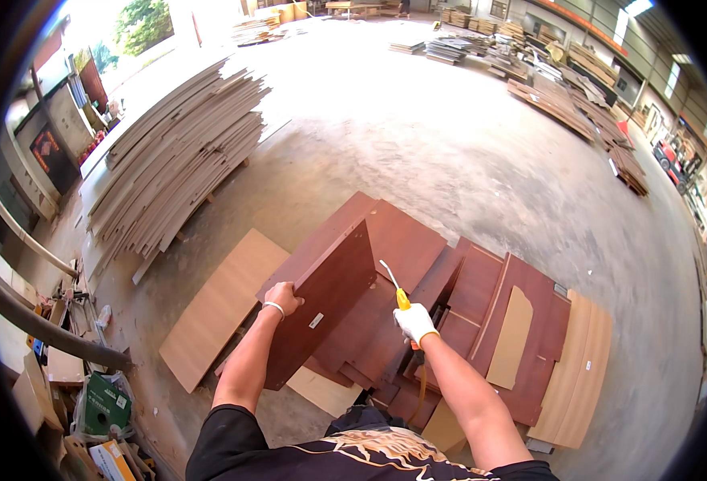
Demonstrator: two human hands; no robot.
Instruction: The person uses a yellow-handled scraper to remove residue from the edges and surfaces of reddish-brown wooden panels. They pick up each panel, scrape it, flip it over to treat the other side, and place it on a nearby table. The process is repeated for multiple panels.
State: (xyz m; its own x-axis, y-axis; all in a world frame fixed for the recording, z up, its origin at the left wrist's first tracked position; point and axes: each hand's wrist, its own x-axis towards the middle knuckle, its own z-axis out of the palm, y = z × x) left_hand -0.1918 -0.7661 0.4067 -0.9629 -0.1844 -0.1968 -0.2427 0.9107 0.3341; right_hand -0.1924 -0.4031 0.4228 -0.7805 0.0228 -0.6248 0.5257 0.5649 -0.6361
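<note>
My bare left hand, with a white band at the wrist, grips the upper edge of a reddish-brown wood panel. The panel stands tilted on edge over other boards and bears a small white label. In a white glove, my right hand is closed around a yellow air blow gun. Its thin bent metal nozzle points up and toward the panel, apart from it. An orange-brown hose runs down from the gun toward my body. Beneath both hands lie several stacked reddish-brown boards.
A light wood board lies left of the stack, another right. A tall pile of grey-brown panels stands at left. Boxes and a green package sit at lower left beside a curved pipe. More board piles and a red forklift are far right.
</note>
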